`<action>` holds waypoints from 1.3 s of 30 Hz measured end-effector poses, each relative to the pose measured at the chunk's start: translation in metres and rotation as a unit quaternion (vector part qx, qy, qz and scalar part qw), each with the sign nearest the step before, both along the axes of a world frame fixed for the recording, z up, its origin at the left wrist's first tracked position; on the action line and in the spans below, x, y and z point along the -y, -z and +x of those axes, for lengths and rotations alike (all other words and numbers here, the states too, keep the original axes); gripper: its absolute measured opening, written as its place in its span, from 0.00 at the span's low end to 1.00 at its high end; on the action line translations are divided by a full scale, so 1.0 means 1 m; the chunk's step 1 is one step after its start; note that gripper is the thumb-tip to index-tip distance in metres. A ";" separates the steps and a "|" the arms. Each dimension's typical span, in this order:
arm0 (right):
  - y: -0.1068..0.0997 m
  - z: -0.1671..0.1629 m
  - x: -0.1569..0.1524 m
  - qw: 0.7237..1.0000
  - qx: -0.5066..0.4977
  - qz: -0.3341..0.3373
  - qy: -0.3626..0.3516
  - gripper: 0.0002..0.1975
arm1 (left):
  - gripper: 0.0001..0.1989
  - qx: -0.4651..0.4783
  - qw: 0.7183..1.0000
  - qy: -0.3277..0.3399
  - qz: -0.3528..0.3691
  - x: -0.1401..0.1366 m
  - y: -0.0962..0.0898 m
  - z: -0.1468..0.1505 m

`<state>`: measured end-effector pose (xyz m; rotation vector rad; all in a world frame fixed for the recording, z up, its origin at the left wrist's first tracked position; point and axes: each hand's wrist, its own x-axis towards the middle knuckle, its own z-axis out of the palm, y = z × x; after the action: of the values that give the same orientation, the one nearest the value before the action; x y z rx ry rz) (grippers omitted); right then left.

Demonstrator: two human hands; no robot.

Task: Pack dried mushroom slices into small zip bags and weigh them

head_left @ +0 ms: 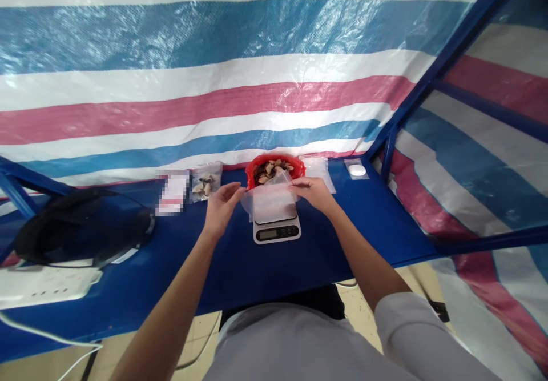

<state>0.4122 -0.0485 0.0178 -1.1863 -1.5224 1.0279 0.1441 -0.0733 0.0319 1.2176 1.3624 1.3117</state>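
A clear plastic bag (272,195) is stretched between my two hands, just above a white kitchen scale (277,233) with a dark display panel. My left hand (221,207) pinches the bag's left edge between thumb and fingers. At its upper right edge, my right hand (315,195) grips the plastic with the fingertips. Behind the bag stands a red plastic bag (252,178), open at the top, with many brown and pale dried slices (274,168) in it. The clear bag covers part of the scale's plate and of the red bag's front.
On the blue table (184,272), a filled clear bag (206,188) and a blurred white rectangle (172,193) lie left. Right are flat clear bags (320,171) and a bagged white round object (357,170). A black mesh item (81,227) and power strip (51,284) sit far left.
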 end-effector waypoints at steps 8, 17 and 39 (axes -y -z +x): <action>-0.012 0.003 0.006 0.995 0.054 0.054 -0.068 0.11 | 0.21 -0.230 0.931 0.282 -0.034 -0.022 -0.040 0.025; 0.006 0.035 0.024 0.994 -0.084 -0.043 0.047 0.19 | 0.21 -0.026 0.976 0.213 -0.043 -0.006 -0.009 0.061; 0.025 0.135 -0.075 0.977 -0.128 -0.154 0.075 0.25 | 0.14 -0.117 0.983 0.123 0.068 -0.034 0.030 0.159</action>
<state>0.5477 0.0262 -0.0069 -1.3009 -1.0812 1.2911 0.3027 -0.0396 0.0015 1.6216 1.2480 1.1276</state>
